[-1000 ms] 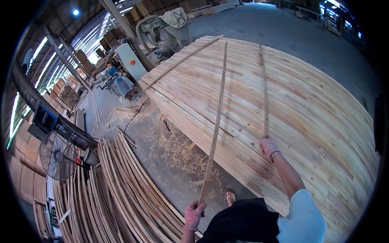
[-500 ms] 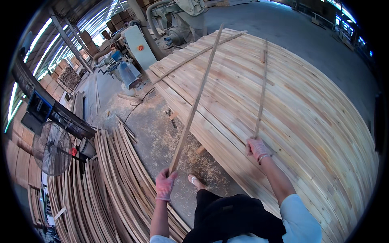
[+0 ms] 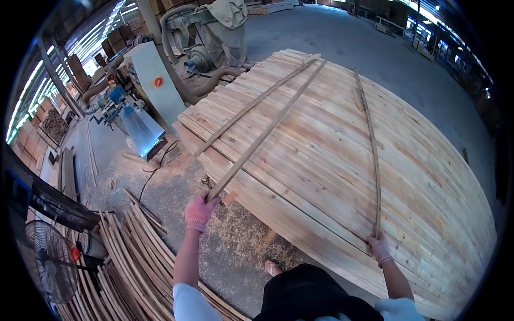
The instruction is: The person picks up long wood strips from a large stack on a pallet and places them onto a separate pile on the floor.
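My left hand [image 3: 199,213], in a pinkish work glove, is closed around the near end of a long thin wooden strip [image 3: 262,134]. That strip slants away over a broad layer of pale planks [image 3: 321,166], its far end near the layer's far edge. My right hand [image 3: 380,250], gloved alike, grips the near end of a second wooden strip [image 3: 376,176], which runs away across the planks on the right. Whether either strip touches the planks all along its length, I cannot tell. A third strip [image 3: 251,105] lies across the planks, farther left.
Many long strips [image 3: 140,251] are piled at the lower left beside a standing fan [image 3: 51,262]. Sawdust [image 3: 230,235] covers the floor along the planks' near edge. A machine with a pale cabinet [image 3: 155,80] stands at the far left, its cable on the floor.
The left strip has come down toward the planks, and my left hand has moved forward. My right hand has drawn nearer to me with its strip. The whole view has shifted too.
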A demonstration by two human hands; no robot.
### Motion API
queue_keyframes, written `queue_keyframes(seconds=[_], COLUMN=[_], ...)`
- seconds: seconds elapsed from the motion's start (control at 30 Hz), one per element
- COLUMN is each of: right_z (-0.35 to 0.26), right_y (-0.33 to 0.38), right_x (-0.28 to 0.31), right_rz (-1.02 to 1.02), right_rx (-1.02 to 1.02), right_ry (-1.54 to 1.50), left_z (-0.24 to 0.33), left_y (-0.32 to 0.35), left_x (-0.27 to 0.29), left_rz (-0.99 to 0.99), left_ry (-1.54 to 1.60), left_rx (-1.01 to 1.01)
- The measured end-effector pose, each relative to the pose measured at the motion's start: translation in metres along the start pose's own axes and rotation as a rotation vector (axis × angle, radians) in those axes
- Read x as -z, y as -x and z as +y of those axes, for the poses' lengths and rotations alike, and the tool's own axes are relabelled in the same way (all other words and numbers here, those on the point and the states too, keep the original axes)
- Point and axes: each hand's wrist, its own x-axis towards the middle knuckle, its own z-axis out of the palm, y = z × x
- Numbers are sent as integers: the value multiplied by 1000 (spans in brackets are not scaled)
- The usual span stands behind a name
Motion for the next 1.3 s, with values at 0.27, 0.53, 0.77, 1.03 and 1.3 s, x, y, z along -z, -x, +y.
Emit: queue_keyframes(seconds=[0.27, 0.53, 0.77, 1.03, 1.3], right_z=[8, 2, -54, -84, -204], right_y=[-4, 1, -12, -142, -144], right_x=[-18, -33, -123, -196, -258], right_rz=[129, 215, 137, -49, -404], right_rx=[-45, -54, -46, 480, 258], right_ry=[-23, 183, 270, 257, 219], left_z=[-10, -20, -4, -53, -14], left_y=[-196, -285, -254, -20, 202], left_x=[-19, -32, -17, -38, -1], left_rz=[104, 44, -287, -646, -425], left_ry=[-124, -365, -276, 610, 934], left_rx=[-135, 38, -63, 222, 453])
